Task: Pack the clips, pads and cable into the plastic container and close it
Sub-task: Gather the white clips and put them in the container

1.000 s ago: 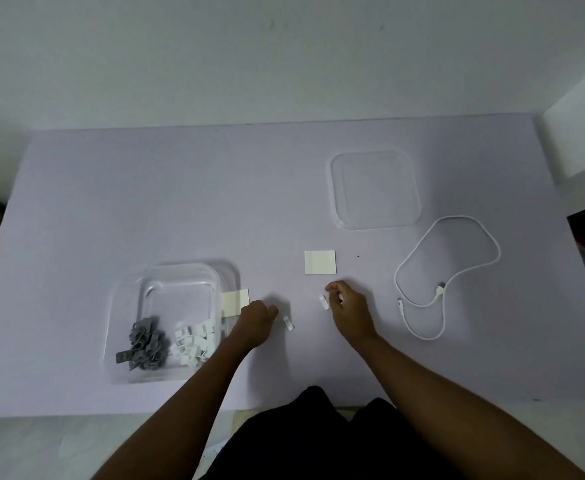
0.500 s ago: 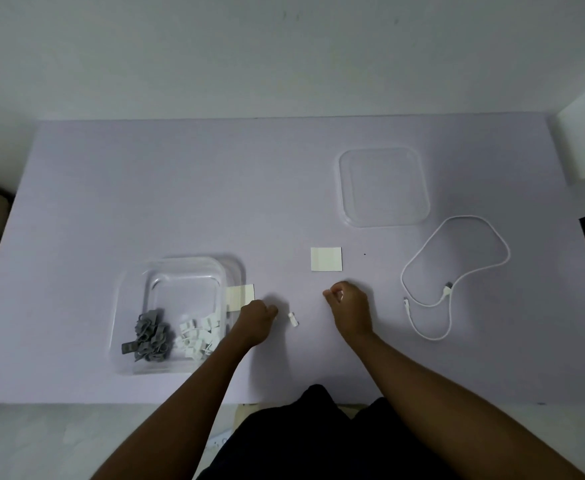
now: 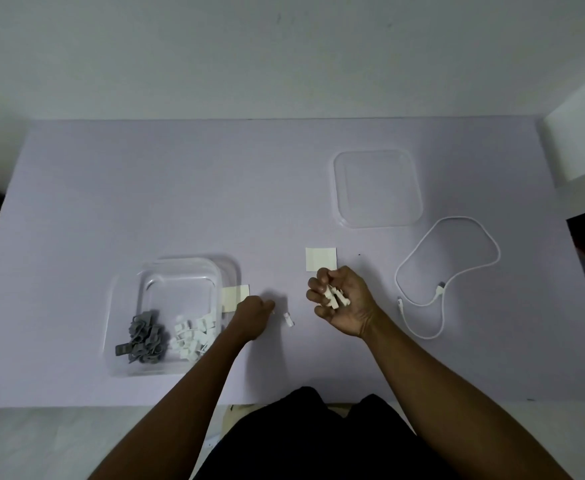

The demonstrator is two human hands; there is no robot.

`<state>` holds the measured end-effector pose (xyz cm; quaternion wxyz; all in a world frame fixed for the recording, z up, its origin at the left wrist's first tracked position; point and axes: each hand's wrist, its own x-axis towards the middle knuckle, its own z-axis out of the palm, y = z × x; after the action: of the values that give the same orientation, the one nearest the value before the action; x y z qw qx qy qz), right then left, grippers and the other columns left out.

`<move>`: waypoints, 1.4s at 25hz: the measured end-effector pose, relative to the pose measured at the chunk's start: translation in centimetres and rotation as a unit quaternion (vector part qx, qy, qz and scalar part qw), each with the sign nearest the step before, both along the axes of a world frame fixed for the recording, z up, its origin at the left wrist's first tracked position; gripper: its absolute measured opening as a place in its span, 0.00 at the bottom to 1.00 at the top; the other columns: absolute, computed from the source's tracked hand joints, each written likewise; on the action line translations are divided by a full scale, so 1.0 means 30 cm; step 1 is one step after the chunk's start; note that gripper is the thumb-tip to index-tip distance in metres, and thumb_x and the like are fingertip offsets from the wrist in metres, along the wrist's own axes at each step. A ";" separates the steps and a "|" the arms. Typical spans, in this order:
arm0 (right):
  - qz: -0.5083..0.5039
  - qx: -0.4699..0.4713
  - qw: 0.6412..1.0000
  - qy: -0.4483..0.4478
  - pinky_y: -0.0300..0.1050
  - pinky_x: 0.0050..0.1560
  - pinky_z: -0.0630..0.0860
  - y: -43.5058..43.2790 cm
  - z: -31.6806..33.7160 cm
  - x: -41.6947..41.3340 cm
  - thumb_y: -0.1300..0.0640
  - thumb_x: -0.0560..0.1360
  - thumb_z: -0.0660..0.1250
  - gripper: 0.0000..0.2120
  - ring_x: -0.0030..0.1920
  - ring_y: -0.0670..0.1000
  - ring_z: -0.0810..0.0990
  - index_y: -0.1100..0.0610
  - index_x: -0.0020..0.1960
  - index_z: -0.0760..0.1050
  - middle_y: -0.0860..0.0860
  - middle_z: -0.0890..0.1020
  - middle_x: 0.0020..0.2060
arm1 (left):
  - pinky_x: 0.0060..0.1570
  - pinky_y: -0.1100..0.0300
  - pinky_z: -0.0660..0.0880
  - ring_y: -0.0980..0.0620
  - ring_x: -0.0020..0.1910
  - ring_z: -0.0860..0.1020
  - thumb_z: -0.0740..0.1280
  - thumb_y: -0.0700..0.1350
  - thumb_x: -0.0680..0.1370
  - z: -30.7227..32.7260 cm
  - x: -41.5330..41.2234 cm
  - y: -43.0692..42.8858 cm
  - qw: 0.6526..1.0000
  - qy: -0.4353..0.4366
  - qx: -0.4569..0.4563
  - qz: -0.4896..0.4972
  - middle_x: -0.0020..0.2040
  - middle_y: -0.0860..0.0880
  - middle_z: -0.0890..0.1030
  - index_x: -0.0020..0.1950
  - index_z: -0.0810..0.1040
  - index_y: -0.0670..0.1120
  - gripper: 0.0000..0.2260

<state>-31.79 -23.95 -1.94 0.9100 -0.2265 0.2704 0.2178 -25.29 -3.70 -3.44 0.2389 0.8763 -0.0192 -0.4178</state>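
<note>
Although the right hand is turned palm up, its curled fingers hide part of the white clips cupped in it, so their count cannot be told. One loose clip lies on the table between the hands, long axis running near to far, slightly tilted. Knuckles up, the left hand is closed just beside it; whether it grips anything cannot be told. It partly covers a pale pad touching the open container, which holds grey clips and white clips. A second pad lies flat just beyond the right hand. Farther right, the lid and looped cable lie apart, with bare table left of the container.
</note>
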 end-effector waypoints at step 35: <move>-0.226 -0.048 0.972 0.042 0.35 0.22 0.61 0.617 0.065 0.140 0.55 0.76 0.65 0.09 0.26 0.44 0.62 0.55 0.38 0.72 0.48 0.67 0.30 | 0.39 0.59 0.69 0.46 0.43 0.74 0.62 0.51 0.80 0.036 0.425 0.678 0.976 -0.071 0.031 -0.204 0.48 0.41 0.79 0.53 0.76 0.36 0.17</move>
<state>-27.61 -5.44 0.02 0.9114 -0.1938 0.3631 0.0020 -12.53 16.66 -2.35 0.1194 0.8884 -0.2014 -0.3948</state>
